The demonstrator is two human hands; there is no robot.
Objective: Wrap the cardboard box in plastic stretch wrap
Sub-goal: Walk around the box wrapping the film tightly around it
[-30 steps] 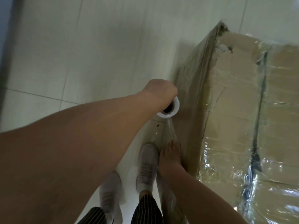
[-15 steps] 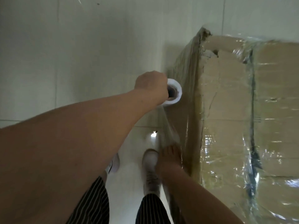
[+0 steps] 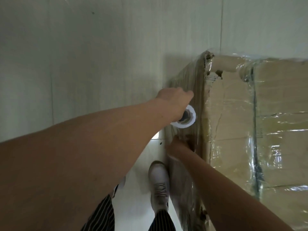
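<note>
A person's left hand (image 3: 173, 101) grips the top end of a white roll of clear plastic stretch wrap (image 3: 185, 120), held upright just beside the left face of a tall brown cardboard box (image 3: 233, 130) already partly filmed. The right hand (image 3: 179, 145), lower on that face, is too blurred to read. The roll looks light and stiff, best held at its core ends. The film looks thin, clingy and tearable.
</note>
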